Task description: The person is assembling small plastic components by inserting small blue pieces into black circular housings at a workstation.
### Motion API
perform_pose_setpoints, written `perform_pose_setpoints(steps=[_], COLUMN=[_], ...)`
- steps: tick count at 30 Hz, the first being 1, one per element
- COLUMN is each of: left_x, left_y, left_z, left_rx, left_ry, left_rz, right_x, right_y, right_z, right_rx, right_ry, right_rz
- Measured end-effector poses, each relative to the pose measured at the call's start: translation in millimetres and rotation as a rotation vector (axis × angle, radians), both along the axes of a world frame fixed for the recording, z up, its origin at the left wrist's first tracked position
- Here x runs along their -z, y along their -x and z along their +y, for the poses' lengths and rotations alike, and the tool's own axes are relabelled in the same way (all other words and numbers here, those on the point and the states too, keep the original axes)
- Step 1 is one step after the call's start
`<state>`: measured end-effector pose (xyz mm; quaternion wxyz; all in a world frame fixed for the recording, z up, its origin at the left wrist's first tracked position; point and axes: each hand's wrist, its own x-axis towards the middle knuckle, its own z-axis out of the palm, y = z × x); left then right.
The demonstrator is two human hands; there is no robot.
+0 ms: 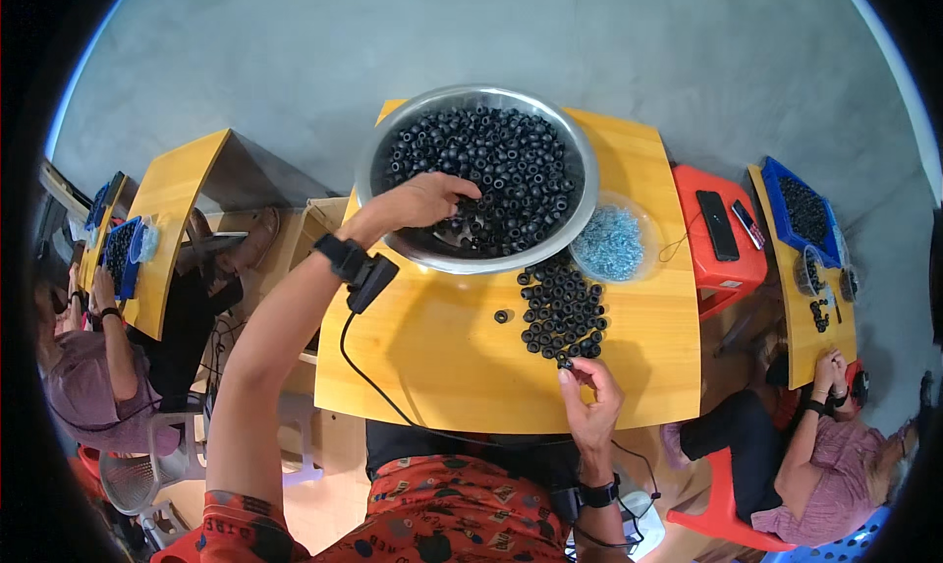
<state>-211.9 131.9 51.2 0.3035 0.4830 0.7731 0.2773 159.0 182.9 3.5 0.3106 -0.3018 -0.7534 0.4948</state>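
Observation:
A steel bowl (587,155) holds many small black ring-shaped pieces (506,155). My left hand (422,199) reaches over its near rim, fingers apart and partly stretched out onto the pieces; what lies under the fingertips is hidden. In front of the bowl, a patch of the same black rings (560,312) is spread on the yellow table (442,366). One loose ring (502,316) lies to the left of that patch. My right hand (593,401) is at the patch's near edge, closed in a thumb-and-finger pinch on a black ring (564,363).
A clear tub of small light-blue pieces (614,244) stands against the bowl's right side. Dark phones (717,226) lie on a red stool (702,268) beyond the table. A cable (368,376) runs from my left wrist. People work at tables on both sides, with blue trays (805,209).

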Motion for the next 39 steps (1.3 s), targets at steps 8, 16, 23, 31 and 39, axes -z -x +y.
perform_pose_setpoints(steps=[8,16,23,31,39], left_x=[-14,-5,-10,-4,-12], left_y=[6,-22,-45,-33,7], left_z=[-27,-15,29,15,-28], left_rx=[-0.09,-0.074,0.424,0.419,0.206], left_ry=[0.192,0.083,-0.44,-0.177,-0.128], left_rz=[0.472,0.804,0.513,0.59,0.675], right_x=[9,9,10,13,13], right_y=[9,6,9,10,7], right_z=[7,5,5,7,8], right_rx=[0.002,0.004,0.054,0.048,-0.01], right_ry=[0.046,0.062,0.119,0.184,0.123], right_rz=[-0.004,-0.031,-0.001,-0.006,-0.025])
